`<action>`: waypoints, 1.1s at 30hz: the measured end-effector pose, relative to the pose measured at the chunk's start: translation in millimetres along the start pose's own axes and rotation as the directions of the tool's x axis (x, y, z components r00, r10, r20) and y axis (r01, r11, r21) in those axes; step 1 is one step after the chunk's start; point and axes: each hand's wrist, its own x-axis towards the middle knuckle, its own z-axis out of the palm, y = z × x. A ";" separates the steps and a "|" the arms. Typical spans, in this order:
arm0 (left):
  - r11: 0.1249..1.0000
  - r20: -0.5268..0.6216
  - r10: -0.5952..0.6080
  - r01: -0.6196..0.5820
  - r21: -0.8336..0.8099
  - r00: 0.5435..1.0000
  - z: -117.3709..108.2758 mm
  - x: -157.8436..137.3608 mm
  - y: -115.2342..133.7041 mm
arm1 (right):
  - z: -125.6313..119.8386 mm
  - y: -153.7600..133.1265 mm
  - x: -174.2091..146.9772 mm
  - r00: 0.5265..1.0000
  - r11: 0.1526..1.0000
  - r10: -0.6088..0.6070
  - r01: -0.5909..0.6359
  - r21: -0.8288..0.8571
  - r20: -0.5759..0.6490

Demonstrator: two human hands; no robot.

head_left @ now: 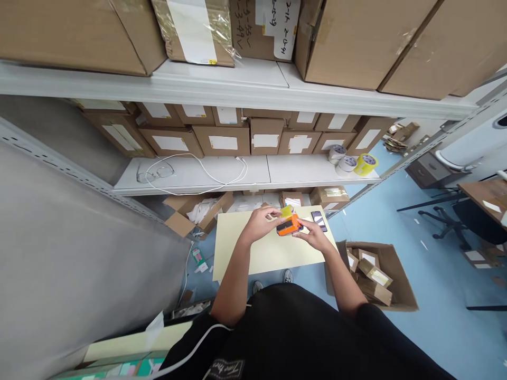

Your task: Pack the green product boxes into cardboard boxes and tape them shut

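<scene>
We see the two bare hands close together above the pale yellow table [233,253]. Between them is the orange object [293,224], which has a dark part on its side turned to us; it is held above the table top, not far from the table's rear edge. The right hand [316,236] has its thumb and fingers closed on the right end of this object. The left hand [261,226] is narrow, with the fingers bent and the thumb pointing to the object; we cannot tell if it grips the object or only touches it. A yellow piece [287,211] shows just behind the object, near the left fingertips.

To the right of the hands, a phone [319,221] lies on the table. On the shelf [253,171] behind, we see a white cable [194,186] and a pair of glasses [154,173] on the left, and three tape rolls [365,164] on the right. On the floor, to the right of the table, stands an open carton [403,282] with small brown boxes [374,272] inside.
</scene>
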 end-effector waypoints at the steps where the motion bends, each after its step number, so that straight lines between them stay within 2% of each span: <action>1: 1.000 -0.022 0.002 -0.001 0.024 1.000 1.4 1.3 -1.1 | 0.0 0.6 1.1 1.000 1.000 0.006 -0.006 0.005 0.001; 6: 0.982 -0.059 0.066 -0.054 0.181 0.996 4.6 12.0 3.8 | -6.5 7.0 5.8 0.999 1.000 0.011 -0.011 -0.026 -0.032; 11: 0.937 -0.080 0.165 -0.131 0.324 0.983 9.1 23.6 28.8 | -22.2 13.7 11.4 0.998 1.000 -0.008 0.007 -0.006 -0.058; 18: 0.760 -0.103 0.327 -0.197 0.619 0.939 36.5 42.8 59.8 | -49.8 29.0 24.0 0.991 0.996 -0.080 0.084 0.029 -0.107; 22: 0.696 -0.112 0.402 -0.224 0.682 0.909 51.1 59.5 72.5 | -67.7 31.3 32.5 0.983 0.990 -0.133 0.137 0.023 -0.130; 27: 0.635 -0.160 0.500 -0.234 0.736 0.851 54.1 72.6 91.6 | -88.2 33.7 42.0 0.981 0.988 -0.146 0.151 0.028 -0.130; 31: 0.600 -0.108 0.502 -0.255 0.758 0.858 58.3 80.4 100.8 | -99.3 48.7 44.6 0.989 0.992 -0.105 0.112 0.057 -0.108; 33: 0.595 -0.132 0.499 -0.228 0.770 0.856 66.2 86.0 97.5 | -101.5 57.4 45.3 0.989 0.992 -0.096 0.104 0.066 -0.116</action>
